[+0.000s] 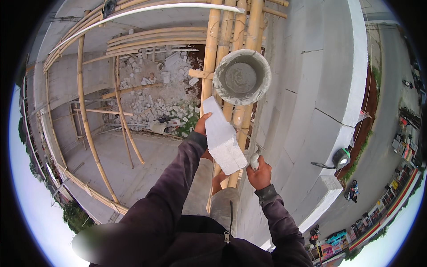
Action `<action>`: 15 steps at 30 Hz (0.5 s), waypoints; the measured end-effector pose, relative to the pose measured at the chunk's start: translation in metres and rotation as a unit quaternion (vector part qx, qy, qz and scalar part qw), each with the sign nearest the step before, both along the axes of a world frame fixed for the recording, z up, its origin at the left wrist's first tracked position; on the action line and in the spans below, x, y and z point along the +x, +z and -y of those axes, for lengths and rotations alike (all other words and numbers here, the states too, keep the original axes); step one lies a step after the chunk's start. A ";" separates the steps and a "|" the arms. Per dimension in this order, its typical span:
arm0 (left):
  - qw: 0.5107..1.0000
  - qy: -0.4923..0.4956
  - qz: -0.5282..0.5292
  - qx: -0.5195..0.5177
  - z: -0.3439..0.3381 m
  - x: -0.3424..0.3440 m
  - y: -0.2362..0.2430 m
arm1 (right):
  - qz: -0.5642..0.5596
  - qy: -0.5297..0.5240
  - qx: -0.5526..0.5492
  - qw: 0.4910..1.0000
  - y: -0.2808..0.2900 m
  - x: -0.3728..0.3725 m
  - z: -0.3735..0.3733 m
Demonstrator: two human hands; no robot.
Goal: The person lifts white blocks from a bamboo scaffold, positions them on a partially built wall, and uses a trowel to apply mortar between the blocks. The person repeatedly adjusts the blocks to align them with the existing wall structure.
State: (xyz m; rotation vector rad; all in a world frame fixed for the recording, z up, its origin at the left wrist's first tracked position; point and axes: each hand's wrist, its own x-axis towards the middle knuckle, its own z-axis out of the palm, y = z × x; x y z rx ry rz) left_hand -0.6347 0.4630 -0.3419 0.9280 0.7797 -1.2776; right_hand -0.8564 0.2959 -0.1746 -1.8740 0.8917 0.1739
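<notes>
My left hand [203, 124] grips the left side of a white lightweight concrete block [219, 131], which is tilted, with one rough, broken-looking end toward me. Beside the block's near right corner, my right hand [259, 174] is closed around the handle of a trowel [255, 160]. Its thin metal part runs up and left toward the block, which hides some of it. Just beyond the block stands a grey bucket [263, 84] crusted with mortar. Wet grey mortar [240, 77] lies inside it.
Bamboo poles [212, 42] form the scaffold under me. To the right runs a block wall [307, 80], with a tape measure [341, 158] on its top edge. Far below on the left lies broken-block rubble [173, 66]. A road [380, 129] passes beyond the wall.
</notes>
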 end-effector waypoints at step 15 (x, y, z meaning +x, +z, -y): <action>1.000 -0.013 0.010 0.026 -0.006 -0.005 0.027 | 0.004 -0.030 -0.002 1.000 0.001 -0.009 -0.034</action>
